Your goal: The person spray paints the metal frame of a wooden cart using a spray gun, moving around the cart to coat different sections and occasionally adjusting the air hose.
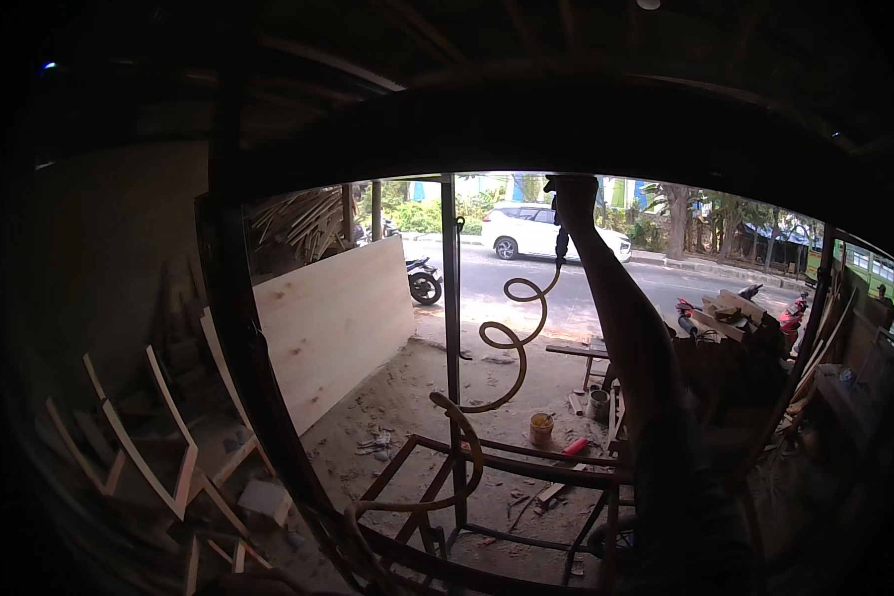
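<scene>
The right arm stretches straight up and away from the lower edge, forearm bare, its hand (572, 196) raised high with fingers closed in a grip; the left hand is out of view.

Dim workshop interior against a bright daylit street

Daylight enters through the wide opening behind the steel post (451, 298), lighting the sandy floor (407, 397) near it; the roof above and walls left of the post sink into near-black. The raised arm (631, 338) right of it reads as silhouette. Fisheye bends and vignettes the edges.
</scene>
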### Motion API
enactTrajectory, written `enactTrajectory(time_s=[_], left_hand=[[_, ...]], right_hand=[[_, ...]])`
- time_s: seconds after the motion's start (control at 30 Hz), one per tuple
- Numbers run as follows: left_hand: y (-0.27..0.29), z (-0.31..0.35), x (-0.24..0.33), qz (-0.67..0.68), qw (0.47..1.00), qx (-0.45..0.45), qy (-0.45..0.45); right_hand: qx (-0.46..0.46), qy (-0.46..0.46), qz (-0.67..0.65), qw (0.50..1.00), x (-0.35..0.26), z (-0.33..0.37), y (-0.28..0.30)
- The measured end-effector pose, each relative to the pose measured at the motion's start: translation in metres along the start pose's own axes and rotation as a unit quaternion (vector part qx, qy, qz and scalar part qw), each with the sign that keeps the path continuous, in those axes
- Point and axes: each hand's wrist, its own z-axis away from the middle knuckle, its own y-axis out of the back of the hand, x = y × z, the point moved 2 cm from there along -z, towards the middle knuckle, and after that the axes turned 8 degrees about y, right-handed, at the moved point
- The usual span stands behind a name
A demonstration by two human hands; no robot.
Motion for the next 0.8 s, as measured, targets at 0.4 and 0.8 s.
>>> enactTrajectory(time_s=[0.4, 0.8], left_hand=[[-0.027, -0.033, 0.027, -0.023, 0.996, -0.079, -0.018], [-0.060, -0.078, 0.047, -0.044, 0.975, -0.185, -0.117]], right_hand=[[0.044, 0.145, 0.115, 0.982, -0.034, -0.043, 0.188], [0.103, 0.335, 0.508, 0.787, -0.108, -0.082, 0.375]])
